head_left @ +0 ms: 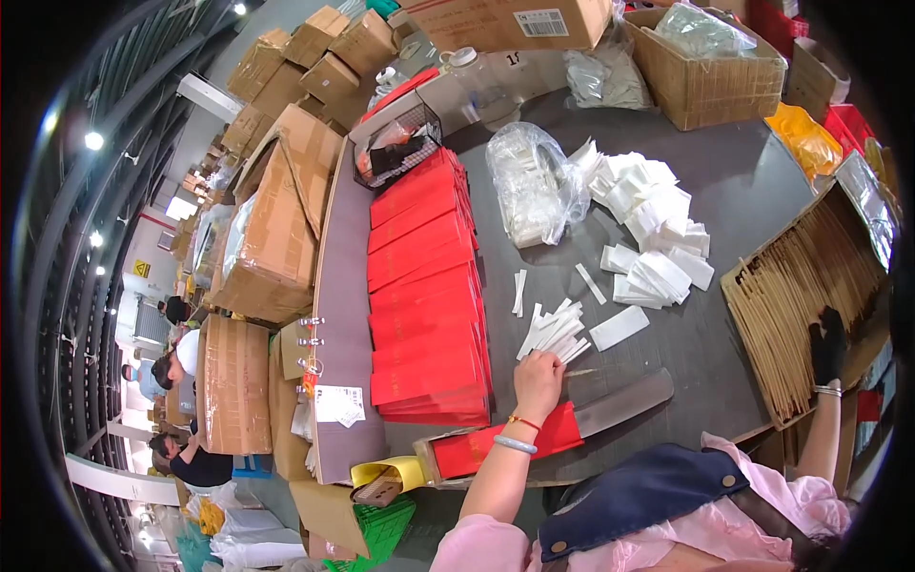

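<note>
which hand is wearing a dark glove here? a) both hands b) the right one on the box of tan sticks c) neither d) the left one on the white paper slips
b: the right hand wears a black glove and rests on the box of tan sticks, while the bare left hand touches the fanned white paper slips.

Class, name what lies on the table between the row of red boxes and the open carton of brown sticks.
In the head view: small white paper packets, scattered and heaped, and a clear plastic bag.
</note>
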Demonstrator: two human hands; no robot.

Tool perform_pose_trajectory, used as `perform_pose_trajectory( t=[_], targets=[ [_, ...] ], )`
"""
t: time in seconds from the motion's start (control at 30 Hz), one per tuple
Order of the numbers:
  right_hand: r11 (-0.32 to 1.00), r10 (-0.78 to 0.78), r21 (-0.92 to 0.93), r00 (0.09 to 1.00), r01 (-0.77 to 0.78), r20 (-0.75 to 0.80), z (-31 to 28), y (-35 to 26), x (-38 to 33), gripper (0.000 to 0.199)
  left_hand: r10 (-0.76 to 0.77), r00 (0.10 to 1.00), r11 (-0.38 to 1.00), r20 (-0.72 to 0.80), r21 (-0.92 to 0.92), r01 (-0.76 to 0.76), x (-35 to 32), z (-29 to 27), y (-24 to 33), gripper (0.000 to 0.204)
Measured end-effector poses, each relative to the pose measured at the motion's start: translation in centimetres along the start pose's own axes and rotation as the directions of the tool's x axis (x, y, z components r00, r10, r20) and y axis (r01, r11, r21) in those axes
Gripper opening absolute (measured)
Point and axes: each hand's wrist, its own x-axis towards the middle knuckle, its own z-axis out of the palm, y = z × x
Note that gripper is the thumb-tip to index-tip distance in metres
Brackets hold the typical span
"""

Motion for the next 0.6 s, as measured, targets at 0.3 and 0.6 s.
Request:
perform_pose_trajectory(
  t=[0.3, 0.6],
  targets=[
    [0.858, 0.155, -0.511, 0.973, -0.048, 0.169, 3.3, 6.8, -0.3, 0.050, 0.130, 0.975, 0.991, -0.182, -0.008, -0.134, 3.8, 5.0, 4.2, 0.017],
    [0.822, -0.121, -0.559, 0.992, 0.113, 0.022, 3.0, 5.4, -0.6, 0.033, 0.044, 0.999, 0.999, -0.005, -0.013, -0.044, 4.6, 4.2, 4.6, 0.027]
  ],
)
